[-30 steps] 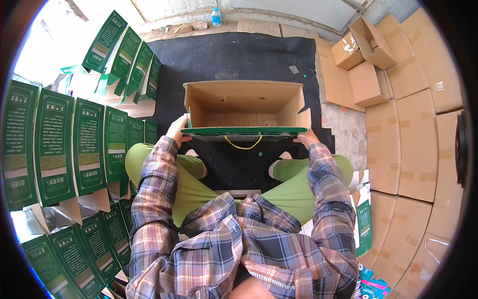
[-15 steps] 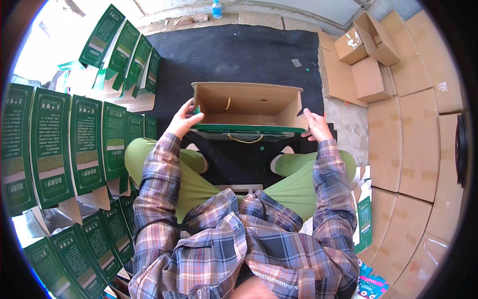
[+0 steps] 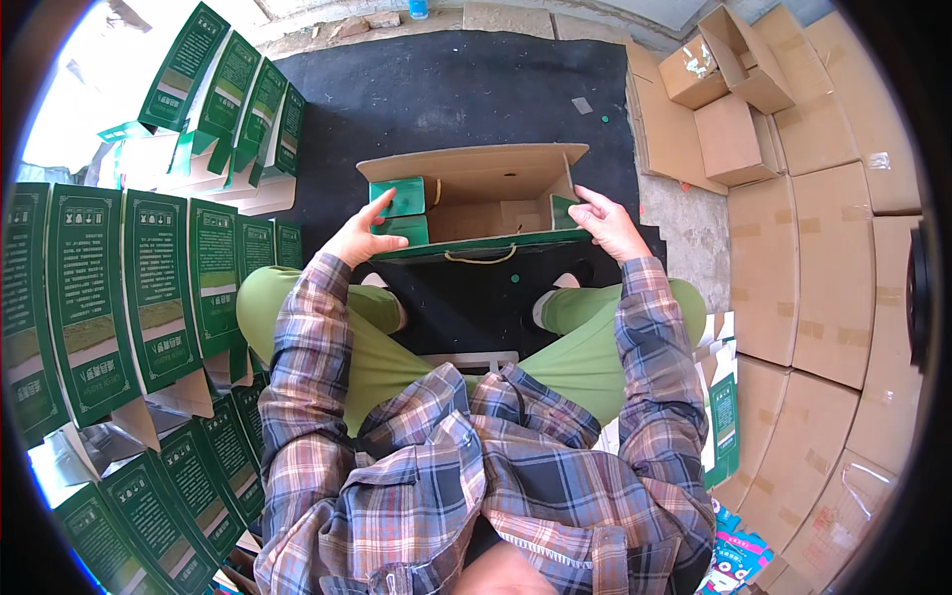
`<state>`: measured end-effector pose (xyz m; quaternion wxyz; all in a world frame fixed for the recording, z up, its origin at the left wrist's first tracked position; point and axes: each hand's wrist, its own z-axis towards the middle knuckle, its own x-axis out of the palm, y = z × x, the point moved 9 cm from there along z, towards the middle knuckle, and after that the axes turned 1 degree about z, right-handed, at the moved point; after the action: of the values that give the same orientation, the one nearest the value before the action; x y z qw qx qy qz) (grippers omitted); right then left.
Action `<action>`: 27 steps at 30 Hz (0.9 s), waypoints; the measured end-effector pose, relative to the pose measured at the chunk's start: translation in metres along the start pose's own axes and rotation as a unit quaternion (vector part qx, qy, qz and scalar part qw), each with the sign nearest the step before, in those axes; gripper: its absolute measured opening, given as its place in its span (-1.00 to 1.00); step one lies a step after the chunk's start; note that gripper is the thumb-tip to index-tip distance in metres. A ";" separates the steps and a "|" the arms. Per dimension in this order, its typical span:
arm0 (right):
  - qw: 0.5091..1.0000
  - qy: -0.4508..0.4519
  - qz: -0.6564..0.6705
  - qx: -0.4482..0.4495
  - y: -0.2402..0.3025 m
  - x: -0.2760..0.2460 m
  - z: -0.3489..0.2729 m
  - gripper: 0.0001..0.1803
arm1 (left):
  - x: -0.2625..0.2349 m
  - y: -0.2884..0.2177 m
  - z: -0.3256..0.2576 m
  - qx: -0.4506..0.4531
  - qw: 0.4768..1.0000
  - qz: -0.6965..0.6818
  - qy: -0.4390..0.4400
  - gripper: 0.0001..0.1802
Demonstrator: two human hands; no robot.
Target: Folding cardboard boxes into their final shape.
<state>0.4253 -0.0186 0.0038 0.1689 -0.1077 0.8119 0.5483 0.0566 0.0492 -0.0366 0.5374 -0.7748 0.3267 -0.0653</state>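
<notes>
A green carton (image 3: 496, 177) with a brown cardboard inside stands open-topped between my knees, on a black mat. My left hand (image 3: 359, 234) is at its left end, thumb and forefinger spread apart against two green end flaps (image 3: 404, 198) folded inward over the opening. At the right end, my right hand (image 3: 610, 226) has its fingers extended and apart, touching a green flap (image 3: 563, 211) that leans inward. A yellow cord handle (image 3: 483, 260) hangs on the near side; part of another cord shows inside.
Rows of upright green cartons (image 3: 159, 288) stand on my left. Stacked brown cardboard boxes (image 3: 833, 273) line the right, with small open boxes (image 3: 734, 139) at the far right. Black sheeting (image 3: 446, 89) covers the floor ahead, and a blue bottle (image 3: 418, 8) stands at the far edge.
Both left-end flaps have been folded inward by my left hand, and the right flap now leans inward. The carton has shifted slightly to the left in view.
</notes>
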 end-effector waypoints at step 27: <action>0.890 -0.005 -0.381 -0.250 0.041 0.058 0.012 -0.21 | 0.000 -0.038 -0.005 0.153 0.849 0.414 -0.291 -0.55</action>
<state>0.3596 0.0080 0.0121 0.3365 -0.4448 0.5434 0.6274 0.0709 0.0527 -0.0016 0.6968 -0.4588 0.4321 0.3425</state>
